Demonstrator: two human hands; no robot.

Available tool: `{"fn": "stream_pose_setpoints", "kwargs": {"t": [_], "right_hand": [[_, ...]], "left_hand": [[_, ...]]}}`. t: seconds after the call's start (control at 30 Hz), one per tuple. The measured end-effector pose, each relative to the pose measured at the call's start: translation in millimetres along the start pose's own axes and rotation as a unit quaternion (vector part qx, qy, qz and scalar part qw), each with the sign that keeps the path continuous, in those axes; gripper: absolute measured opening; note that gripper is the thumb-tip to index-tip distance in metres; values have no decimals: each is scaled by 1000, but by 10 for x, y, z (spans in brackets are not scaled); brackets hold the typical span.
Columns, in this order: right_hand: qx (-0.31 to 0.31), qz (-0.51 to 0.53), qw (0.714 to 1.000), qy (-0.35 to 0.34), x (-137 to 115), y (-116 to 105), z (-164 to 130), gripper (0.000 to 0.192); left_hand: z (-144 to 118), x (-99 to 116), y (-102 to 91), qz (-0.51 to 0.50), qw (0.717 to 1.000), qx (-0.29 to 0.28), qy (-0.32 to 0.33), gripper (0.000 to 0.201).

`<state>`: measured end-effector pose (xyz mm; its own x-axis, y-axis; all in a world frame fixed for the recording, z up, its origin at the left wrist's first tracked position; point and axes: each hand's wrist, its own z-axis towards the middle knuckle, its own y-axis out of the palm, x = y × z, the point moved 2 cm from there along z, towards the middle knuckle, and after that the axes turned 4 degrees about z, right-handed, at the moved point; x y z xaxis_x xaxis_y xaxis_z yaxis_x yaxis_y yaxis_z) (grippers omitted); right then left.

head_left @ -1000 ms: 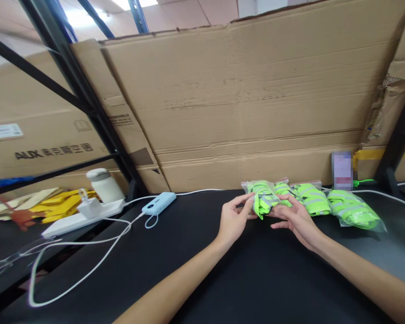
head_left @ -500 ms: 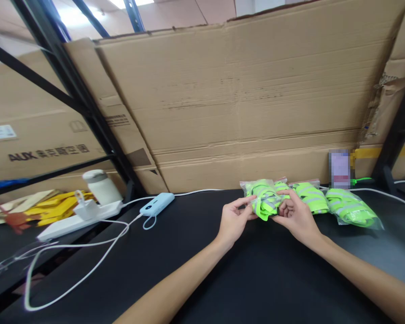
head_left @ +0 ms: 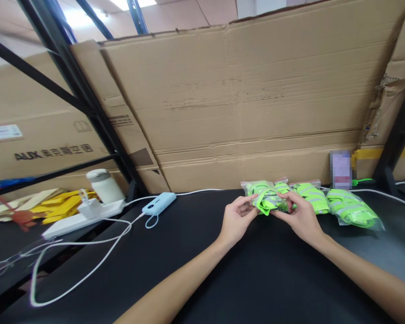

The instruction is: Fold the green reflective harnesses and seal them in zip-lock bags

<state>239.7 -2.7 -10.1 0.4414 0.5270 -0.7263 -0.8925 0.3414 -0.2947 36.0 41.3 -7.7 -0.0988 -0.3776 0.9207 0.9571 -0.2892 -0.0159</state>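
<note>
A folded bundle of neon-green reflective straps (head_left: 266, 203) with grey stripes is held between my two hands, just above the black tabletop. My left hand (head_left: 235, 220) pinches its left side with thumb and fingers. On the other side, my right hand (head_left: 299, 217) grips the bundle with bent fingers, which partly cover it. Directly behind it lies a clear zip bag (head_left: 248, 185), partly hidden. To the right, a bagged green bundle (head_left: 311, 198) and another bagged bundle (head_left: 353, 209) lie in a row along the back of the table.
A tall cardboard sheet (head_left: 222, 99) stands behind the table. Leftward are a light-blue power bank (head_left: 159, 204), a looped white cable (head_left: 87, 272), a power strip (head_left: 64, 226), a white bottle (head_left: 106, 188) and yellow packets (head_left: 59, 207). A blurred-out phone (head_left: 340, 170) leans at the back right.
The bundle's hanging lower end has been drawn up, and it looks flatter and more compact. Both hands have shifted slightly around it, and the camera view has moved a little.
</note>
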Motion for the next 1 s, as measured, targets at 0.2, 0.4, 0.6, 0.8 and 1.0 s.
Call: {"fn": "stream_pose_setpoints", "kwargs": {"t": [0.2,0.4,0.6,0.8,1.0], "right_hand": [[-38,7,999,4,37,56,-42,41],[-73,-8,997,-12,43,86,-70,53],[-92,-84,990,-65,-29,86,-76,48],[-43,-123,990,-60,-97,107,-82,32],[-34,-123,991,-41,-55,98,-59,23]], "left_hand": [[-49,-1,49,10,1000,0,23,38],[-135,-8,167,-35,999,-27,9,35],[-97,-11,185,-44,999,4,8,26],[-123,-14,185,-21,1000,14,-11,40],[-187,-21,232,0,999,-21,-25,43]]}}
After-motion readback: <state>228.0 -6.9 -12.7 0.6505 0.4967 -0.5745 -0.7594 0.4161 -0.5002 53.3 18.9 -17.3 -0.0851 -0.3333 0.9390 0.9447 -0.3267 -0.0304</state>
